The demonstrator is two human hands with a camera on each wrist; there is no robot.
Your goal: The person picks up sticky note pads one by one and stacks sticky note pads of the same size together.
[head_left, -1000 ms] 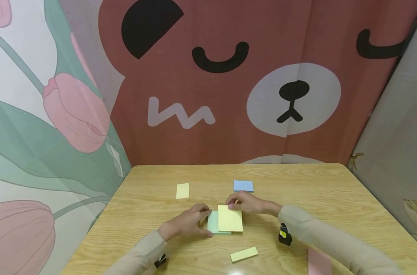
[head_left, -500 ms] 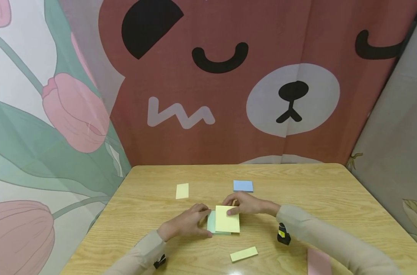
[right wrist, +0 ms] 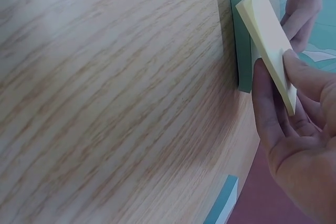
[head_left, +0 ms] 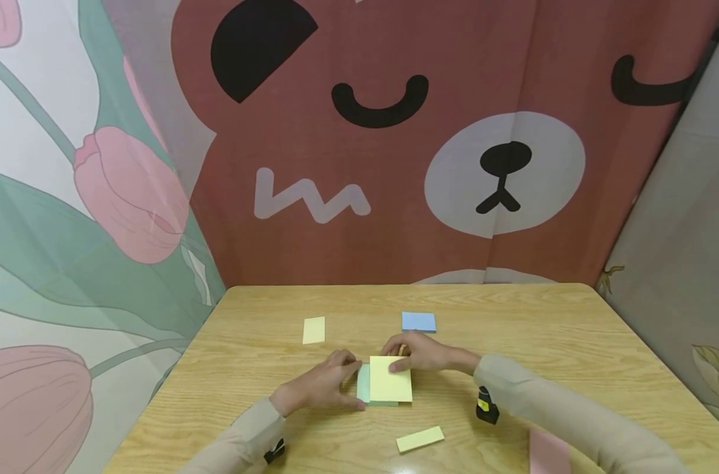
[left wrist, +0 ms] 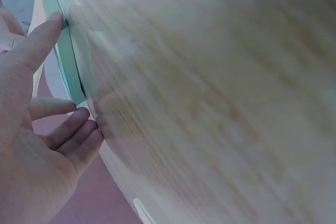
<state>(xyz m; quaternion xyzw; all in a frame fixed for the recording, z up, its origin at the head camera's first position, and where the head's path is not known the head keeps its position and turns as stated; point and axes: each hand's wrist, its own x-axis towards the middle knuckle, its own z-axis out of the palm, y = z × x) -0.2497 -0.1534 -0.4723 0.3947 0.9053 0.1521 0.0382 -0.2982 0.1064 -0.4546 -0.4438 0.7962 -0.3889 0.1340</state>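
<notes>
We're pinching the yellow pad (head_left: pixel 390 387) in our right hand (head_left: pixel 423 350), tilted and sitting rightward over the green pad (head_left: pixel 363 384), which our left hand (head_left: pixel 320 384) is gripping at its left side

Straight ahead I've got a reddish-brown backdrop (head_left: pixel 383 158) printed with an enormous bear, eyes curved in black, pale muzzle (head_left: pixel 454 184) tilted (dozing, by the look of it), vertical creases running down. Over on my left, a pale hanging (head_left: pixel 45 141) sprawls with pink tulips (head_left: pixel 131 197) and green leaves! On my right, a greyish panel (head_left: pixel 685 237) with brownish floral sprigs (head_left: pixel 612 278). Below, the wood-grain tabletop (head_left: pixel 502 319), far corners rounded, catches bright glare (head_left: pixel 404 471) at the bottom of my head view.
</notes>
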